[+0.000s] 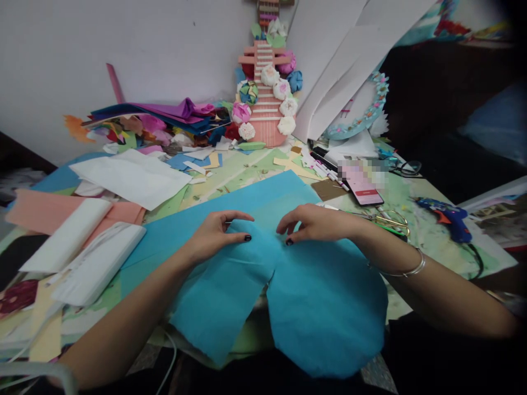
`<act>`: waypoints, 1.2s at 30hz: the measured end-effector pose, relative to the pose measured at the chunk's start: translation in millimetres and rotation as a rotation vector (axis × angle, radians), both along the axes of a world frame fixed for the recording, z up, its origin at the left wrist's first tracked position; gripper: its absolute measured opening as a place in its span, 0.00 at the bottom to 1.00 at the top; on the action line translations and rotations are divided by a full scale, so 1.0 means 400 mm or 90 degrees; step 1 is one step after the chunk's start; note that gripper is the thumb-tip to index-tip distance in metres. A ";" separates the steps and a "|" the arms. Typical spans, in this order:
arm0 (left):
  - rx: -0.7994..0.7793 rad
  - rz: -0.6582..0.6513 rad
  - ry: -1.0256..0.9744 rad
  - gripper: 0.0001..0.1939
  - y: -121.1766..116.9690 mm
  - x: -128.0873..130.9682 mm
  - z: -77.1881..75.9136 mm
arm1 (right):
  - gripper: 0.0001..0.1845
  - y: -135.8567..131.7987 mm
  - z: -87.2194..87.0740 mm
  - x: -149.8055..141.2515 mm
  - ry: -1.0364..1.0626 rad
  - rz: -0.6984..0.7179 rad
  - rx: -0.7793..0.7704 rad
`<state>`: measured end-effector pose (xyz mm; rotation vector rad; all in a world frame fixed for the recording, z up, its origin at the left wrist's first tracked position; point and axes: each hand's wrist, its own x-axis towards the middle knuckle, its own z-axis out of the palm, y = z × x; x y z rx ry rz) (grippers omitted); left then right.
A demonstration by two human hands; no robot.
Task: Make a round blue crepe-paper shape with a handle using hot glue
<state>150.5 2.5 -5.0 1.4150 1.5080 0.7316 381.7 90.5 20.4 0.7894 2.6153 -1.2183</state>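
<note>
A blue sheet of paper (329, 307) spans the space between my hands, its lower part hanging past the table's front edge. Two lobes spread from a slit at its middle; the right one has a rounded outline. My left hand (214, 236) grips the paper's upper left edge, thumb on the near side and index finger behind. At the upper right, my right hand (317, 224) has its fingers curled and its thumb against the sheet. Its other fingertips are partly hidden. Under the paper, a larger flat blue sheet (284, 189) lies on the table.
Gold-handled scissors (393, 224), a phone (362, 184) and a blue glue gun (448, 216) lie to the right. On the left are a white power strip (101, 263) and white paper (132, 178). A flower-covered paper guitar (267, 109) leans at the back wall.
</note>
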 end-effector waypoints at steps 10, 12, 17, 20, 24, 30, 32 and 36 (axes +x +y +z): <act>0.036 -0.019 0.024 0.20 0.000 -0.003 0.000 | 0.11 -0.070 -0.017 -0.026 0.058 -0.123 0.025; 0.030 -0.017 0.020 0.20 -0.002 -0.003 0.000 | 0.12 -0.072 -0.023 -0.024 0.047 -0.118 0.015; 0.029 -0.027 0.027 0.20 -0.001 -0.003 0.000 | 0.10 -0.054 -0.020 -0.017 0.016 -0.068 -0.017; 0.028 -0.020 0.016 0.19 0.000 -0.002 0.002 | 0.07 -0.031 -0.021 -0.010 -0.002 -0.014 -0.060; 0.017 -0.025 0.007 0.20 -0.001 0.000 0.007 | 0.09 -0.008 -0.029 0.007 0.005 0.034 -0.074; 0.035 -0.035 0.088 0.20 0.016 0.000 0.008 | 0.15 -0.010 -0.023 0.019 -0.021 0.038 -0.056; 0.042 -0.045 0.102 0.20 0.033 0.003 0.008 | 0.16 -0.015 -0.023 0.015 -0.030 0.031 -0.011; 0.059 -0.087 0.118 0.20 0.077 0.010 0.009 | 0.13 -0.022 -0.035 0.011 -0.034 0.010 0.046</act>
